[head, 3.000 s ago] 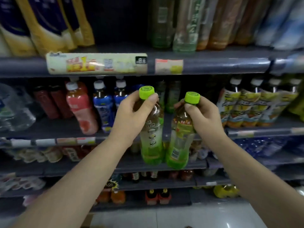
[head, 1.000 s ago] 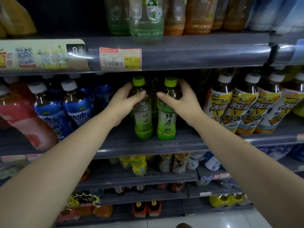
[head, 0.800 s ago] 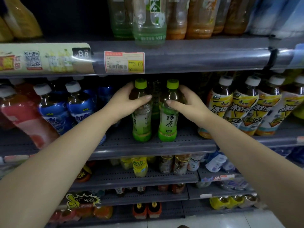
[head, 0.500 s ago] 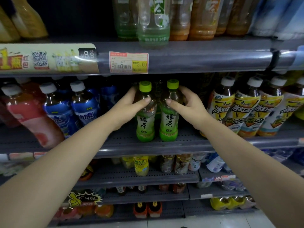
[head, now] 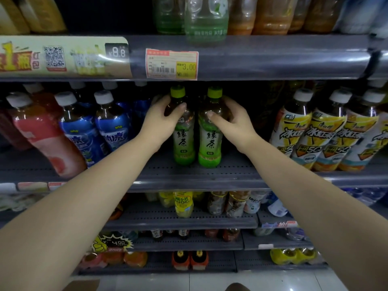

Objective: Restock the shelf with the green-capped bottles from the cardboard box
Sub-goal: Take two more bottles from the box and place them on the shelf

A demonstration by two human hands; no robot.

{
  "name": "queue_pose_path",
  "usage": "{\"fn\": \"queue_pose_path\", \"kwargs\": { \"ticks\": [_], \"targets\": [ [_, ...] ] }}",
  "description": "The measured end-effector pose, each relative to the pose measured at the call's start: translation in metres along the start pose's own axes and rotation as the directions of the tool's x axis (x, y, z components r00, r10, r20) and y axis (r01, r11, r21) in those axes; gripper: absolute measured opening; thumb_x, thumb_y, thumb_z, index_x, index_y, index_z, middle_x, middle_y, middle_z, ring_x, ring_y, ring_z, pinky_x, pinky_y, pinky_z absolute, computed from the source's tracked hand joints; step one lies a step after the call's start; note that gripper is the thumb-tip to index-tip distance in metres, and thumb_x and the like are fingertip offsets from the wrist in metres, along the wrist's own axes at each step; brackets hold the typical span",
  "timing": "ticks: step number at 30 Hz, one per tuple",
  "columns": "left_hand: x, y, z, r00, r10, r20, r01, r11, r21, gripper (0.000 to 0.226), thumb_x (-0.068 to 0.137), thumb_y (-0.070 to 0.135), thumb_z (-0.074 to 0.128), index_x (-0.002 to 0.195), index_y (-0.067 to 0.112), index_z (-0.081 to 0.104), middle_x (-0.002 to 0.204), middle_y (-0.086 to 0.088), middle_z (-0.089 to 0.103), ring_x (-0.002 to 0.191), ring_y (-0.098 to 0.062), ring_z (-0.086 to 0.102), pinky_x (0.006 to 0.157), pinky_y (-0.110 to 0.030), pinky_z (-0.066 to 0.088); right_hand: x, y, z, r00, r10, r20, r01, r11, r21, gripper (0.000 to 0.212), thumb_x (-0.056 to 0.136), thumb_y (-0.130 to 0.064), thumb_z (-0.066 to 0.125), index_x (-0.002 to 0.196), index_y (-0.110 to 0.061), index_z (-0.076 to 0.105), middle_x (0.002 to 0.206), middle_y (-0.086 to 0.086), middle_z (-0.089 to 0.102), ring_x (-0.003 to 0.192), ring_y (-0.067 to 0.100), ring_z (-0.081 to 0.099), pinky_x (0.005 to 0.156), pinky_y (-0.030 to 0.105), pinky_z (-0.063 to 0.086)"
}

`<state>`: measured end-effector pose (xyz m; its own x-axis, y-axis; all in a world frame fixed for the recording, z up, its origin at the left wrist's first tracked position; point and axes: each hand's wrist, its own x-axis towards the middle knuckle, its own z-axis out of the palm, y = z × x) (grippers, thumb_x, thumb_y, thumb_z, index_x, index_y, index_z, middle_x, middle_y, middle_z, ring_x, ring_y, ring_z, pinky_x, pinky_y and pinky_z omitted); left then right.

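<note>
On a grey perforated store shelf (head: 231, 169), each grip grasps a green-capped bottle: left hand (head: 161, 120), right hand (head: 233, 122). Both bottles, airborne three seconds ago, now stand upright, labels forward.

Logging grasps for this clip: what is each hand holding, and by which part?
The left hand grips the left green tea bottle at its shoulder, below the cap. The right hand grips the right green tea bottle likewise.

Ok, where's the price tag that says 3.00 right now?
In the head view the price tag sits on the front rail of the upper shelf, centre-left, directly above the two green-capped bottles.
</note>
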<state>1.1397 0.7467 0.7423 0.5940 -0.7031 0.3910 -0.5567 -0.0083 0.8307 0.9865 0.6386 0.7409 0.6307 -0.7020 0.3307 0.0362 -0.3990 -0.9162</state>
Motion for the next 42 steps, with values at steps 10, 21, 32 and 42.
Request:
{"fn": "queue_pose_path", "kwargs": {
  "ticks": [10,21,32,42],
  "targets": [
    [0.017,-0.002,0.009,0.998,-0.044,-0.054,0.042,0.999,-0.035,0.041,0.094,0.030,0.052,0.132,0.013,0.052,0.137,-0.009,0.047,0.125,-0.021,0.046,0.105,-0.032,0.039,0.018,0.009,0.013,1.000,-0.020,-0.019,0.019,0.998,-0.052,0.051,0.083,-0.032,0.066,0.131,-0.025,0.051,0.128,-0.003,0.057,0.120,0.012,0.053,0.106,0.037,0.043],
    [0.014,-0.010,0.013,0.995,-0.095,-0.021,0.092,0.991,-0.100,0.056,0.090,0.041,0.052,0.140,0.019,0.042,0.145,-0.004,0.045,0.132,-0.019,0.043,0.111,-0.043,0.036,0.026,0.009,0.008,1.000,-0.013,-0.018,0.008,0.965,-0.262,0.058,0.081,-0.042,0.066,0.134,-0.025,0.050,0.137,0.006,0.046,0.126,0.018,0.045,0.105,0.035,0.040],
    [0.006,-0.007,0.009,0.993,-0.119,0.025,0.121,0.988,-0.096,0.053,0.093,0.040,0.050,0.142,0.026,0.034,0.148,-0.001,0.039,0.135,-0.018,0.038,0.114,-0.042,0.032,0.011,-0.001,0.008,0.998,0.021,-0.066,-0.034,0.978,-0.205,0.066,0.070,-0.051,0.068,0.130,-0.029,0.051,0.132,0.001,0.056,0.122,0.016,0.052,0.103,0.043,0.045],
    [-0.046,0.004,-0.026,0.998,0.021,0.055,-0.021,1.000,-0.011,0.053,0.091,0.025,0.058,0.140,0.018,0.040,0.140,-0.004,0.048,0.129,-0.016,0.046,0.109,-0.039,0.039,-0.054,-0.027,0.024,0.985,-0.036,-0.166,-0.009,0.965,-0.262,0.038,0.089,-0.027,0.062,0.126,-0.022,0.054,0.125,0.000,0.053,0.117,0.010,0.052,0.098,0.037,0.050]
  ]
}}
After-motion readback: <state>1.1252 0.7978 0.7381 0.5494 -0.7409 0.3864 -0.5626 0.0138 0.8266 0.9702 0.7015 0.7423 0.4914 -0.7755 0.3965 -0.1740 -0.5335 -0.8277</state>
